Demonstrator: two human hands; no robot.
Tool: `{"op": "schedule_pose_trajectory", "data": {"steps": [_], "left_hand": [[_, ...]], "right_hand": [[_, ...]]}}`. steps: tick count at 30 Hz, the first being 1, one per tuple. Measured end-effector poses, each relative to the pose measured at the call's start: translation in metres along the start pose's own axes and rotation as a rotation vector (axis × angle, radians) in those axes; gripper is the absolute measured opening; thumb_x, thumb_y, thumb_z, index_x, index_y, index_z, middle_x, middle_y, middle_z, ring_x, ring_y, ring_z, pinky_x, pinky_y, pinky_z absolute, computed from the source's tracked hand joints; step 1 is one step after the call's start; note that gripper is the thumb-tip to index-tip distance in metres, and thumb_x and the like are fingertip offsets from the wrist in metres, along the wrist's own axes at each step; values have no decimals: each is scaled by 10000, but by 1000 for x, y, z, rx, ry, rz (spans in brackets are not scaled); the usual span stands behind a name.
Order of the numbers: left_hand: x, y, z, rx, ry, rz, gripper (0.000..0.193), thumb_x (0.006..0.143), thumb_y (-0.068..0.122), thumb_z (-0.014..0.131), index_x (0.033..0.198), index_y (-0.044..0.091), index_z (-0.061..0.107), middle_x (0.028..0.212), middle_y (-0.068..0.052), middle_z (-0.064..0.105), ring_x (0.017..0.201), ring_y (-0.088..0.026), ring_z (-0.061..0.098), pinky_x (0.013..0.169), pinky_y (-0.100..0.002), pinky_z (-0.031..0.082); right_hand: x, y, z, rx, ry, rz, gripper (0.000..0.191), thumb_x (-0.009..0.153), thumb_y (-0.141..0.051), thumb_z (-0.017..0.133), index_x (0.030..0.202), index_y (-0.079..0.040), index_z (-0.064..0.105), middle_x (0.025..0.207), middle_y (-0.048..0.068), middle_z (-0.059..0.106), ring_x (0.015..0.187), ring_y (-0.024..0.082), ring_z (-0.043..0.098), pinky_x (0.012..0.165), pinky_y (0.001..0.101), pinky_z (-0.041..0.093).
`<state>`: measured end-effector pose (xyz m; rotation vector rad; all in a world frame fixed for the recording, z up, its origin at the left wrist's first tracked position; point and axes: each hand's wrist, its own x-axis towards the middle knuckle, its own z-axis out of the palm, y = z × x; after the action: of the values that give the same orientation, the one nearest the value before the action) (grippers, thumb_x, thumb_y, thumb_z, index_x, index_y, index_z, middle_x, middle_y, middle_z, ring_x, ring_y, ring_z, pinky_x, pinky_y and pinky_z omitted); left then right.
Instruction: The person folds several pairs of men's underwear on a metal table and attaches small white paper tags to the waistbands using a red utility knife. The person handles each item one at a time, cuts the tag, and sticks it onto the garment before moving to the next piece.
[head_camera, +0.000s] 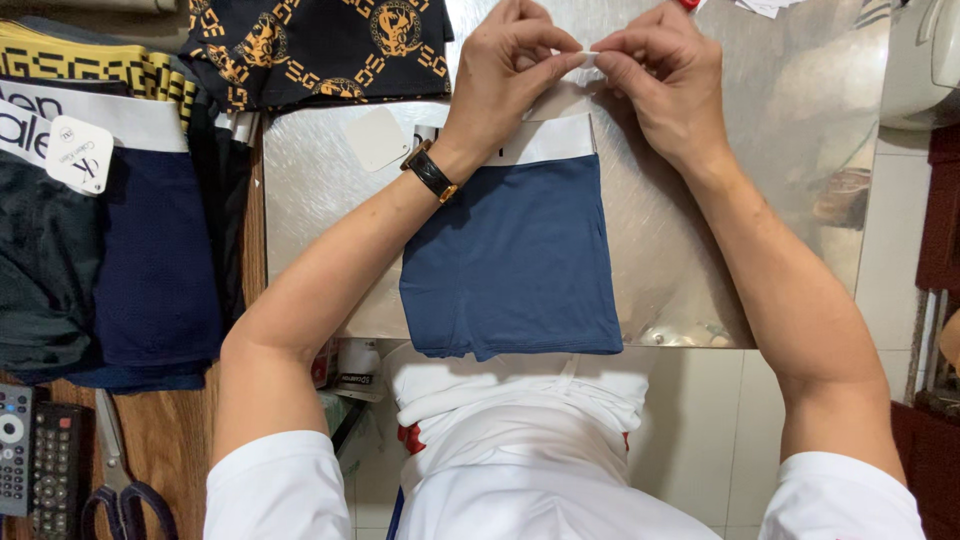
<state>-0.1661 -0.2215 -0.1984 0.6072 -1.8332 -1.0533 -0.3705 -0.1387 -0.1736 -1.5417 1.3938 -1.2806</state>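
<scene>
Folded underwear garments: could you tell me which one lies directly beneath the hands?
The blue folded underwear with white waistband, alone on the shiny metal sheet; the others sit stacked at the left, away from both hands.

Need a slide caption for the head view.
Both hands, left and right, pinch a small white tag above folded blue underwear.

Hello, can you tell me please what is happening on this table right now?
A person in a white shirt pinches a small white tag between the fingertips of the left hand and the right hand. Below the hands, a folded pair of blue underwear with a white waistband lies flat on a shiny metal sheet. A stack of dark folded underwear lies to the left. Scissors with dark handles and two remote controls rest on the wooden table.
</scene>
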Motion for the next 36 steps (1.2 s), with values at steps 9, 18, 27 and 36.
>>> {"op": "schedule_pose_trajectory", "data": {"steps": [9, 18, 27, 36], "left_hand": [[3, 0, -1, -145, -59, -187, 159, 1000, 166, 753, 1039, 16, 787, 823, -31, 782, 626, -28, 669, 545, -167, 538], [1, -7, 1, -148, -75, -154, 159, 1002, 163, 751, 1016, 8, 784, 816, -40, 779, 650, -35, 691, 585, -175, 569], [2, 4, -1, -18, -89, -132, 134, 973, 87, 737, 1052, -11, 781, 904, -81, 803, 789, -99, 755, 712, -226, 617], [3, 5, 2, -35, -91, -163, 130, 962, 96, 749, 1054, 11, 783, 904, -84, 808, 786, -105, 764, 705, -223, 624]], "right_hand": [[3, -1, -9, 156, -67, 118, 93, 1124, -54, 691, 1177, -2, 747, 926, 24, 716, 763, 51, 659, 685, 192, 546], [4, 7, -10, 164, -88, 127, 76, 1128, -63, 727, 1113, 9, 746, 903, 15, 697, 735, 50, 611, 655, 199, 495], [10, -8, -7, 50, -70, 75, 97, 1054, -86, 733, 1072, 9, 747, 894, 10, 707, 734, 41, 633, 636, 193, 493], [7, -6, 0, -128, -32, -29, 84, 1051, -81, 743, 1053, 1, 763, 898, 29, 728, 749, 66, 674, 639, 205, 522]]}}
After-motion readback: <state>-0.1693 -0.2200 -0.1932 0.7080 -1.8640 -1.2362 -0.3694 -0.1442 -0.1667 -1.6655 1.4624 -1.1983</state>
